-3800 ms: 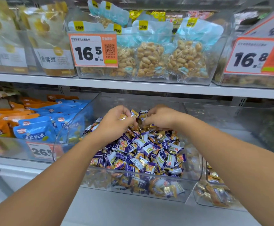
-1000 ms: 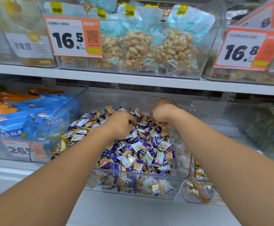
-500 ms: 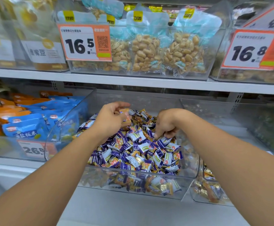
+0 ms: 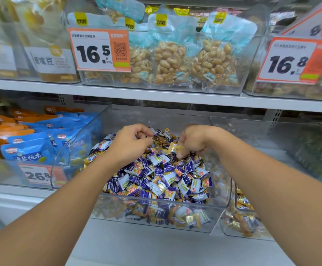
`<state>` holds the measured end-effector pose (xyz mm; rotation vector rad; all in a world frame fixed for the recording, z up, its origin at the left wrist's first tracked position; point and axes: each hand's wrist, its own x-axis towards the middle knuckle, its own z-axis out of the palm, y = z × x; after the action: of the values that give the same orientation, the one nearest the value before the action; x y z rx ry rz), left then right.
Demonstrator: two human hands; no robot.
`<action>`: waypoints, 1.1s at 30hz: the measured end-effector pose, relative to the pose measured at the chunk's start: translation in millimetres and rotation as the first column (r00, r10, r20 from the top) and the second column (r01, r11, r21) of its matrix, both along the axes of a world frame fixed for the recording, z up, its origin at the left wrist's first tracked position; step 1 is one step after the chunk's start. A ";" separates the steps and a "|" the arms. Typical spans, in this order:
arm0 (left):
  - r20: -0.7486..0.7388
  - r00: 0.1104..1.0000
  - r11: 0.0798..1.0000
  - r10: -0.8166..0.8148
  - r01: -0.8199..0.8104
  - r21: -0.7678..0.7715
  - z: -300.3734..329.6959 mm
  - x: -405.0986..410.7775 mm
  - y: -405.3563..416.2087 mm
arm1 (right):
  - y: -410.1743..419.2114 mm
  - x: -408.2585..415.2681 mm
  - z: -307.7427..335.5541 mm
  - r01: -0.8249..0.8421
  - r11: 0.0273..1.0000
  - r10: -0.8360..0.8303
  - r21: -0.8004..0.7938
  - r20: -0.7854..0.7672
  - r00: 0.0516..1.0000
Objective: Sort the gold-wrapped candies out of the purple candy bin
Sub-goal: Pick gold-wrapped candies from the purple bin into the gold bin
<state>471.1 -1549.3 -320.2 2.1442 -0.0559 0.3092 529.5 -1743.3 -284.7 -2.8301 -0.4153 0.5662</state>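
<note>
Price tags read 16.5 (image 4: 99, 49) and 16.8 (image 4: 290, 60) up top, while mid-frame in the clear candy bin (image 4: 156, 212) the right hand (image 4: 193, 141) now pinches a gold-wrapped candy (image 4: 172, 148) it hadn't half a second ago, left hand (image 4: 131, 143) curled around gold wrappers

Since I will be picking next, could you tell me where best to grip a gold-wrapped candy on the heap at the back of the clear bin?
Probably by a flat crimped end of the gold-wrapped candy, pinched from above: the pieces lie loosely atop the purple-wrapped candies, and the clear plastic bin is open at the top. The right hand pinches one that way.
</note>
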 end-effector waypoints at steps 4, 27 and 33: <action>-0.008 0.997 0.990 -0.080 0.078 -0.119 7.1 -1.7 -9.6 | 7.0 -1.7 9.8 0.019 0.937 -0.031 0.348 0.030 0.999; -0.019 0.983 0.956 -0.182 0.182 0.229 -3.3 3.5 -5.5 | 4.9 37.4 -8.5 -0.335 0.618 0.358 -0.711 -0.126 0.925; -0.153 0.962 0.974 -0.225 0.227 -0.002 -1.7 2.4 -11.7 | -18.0 2.2 41.9 -0.290 0.905 0.289 -0.312 -0.051 0.956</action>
<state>473.4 -1561.0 -321.9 2.1451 -0.2142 0.0115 531.7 -1761.3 -242.8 -3.0910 -0.8241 0.7553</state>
